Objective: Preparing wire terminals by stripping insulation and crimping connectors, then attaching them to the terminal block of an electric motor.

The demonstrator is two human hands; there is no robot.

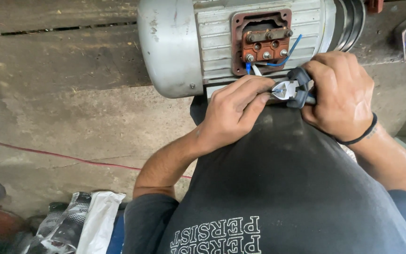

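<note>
1. Two hands are working close together just below the open terminal box (261, 42) of a grey electric motor (240, 37) that is lying on its side on the concrete floor (71, 122).
2. Right hand (341, 96) is wrapping tight around the dark handles of the cutting pliers (293, 88), fingers pressed together, the pliers' nose pointing left.
3. Left hand (235, 110) is pinching something small right at that nose; I cannot tell if it is a wire end, since the fingertips are hiding it.
4. Blue wire (290, 52) is looping from a terminal stud down toward the pliers, with a white lead (256, 70) just beside it.
5. Doing this well is calling for a steady squeeze, I'd judge, with the pinching fingers staying clear of the blades.
6. Tugging on the blue wire is looking risky for the studs on the rust-coloured terminal board.
</note>
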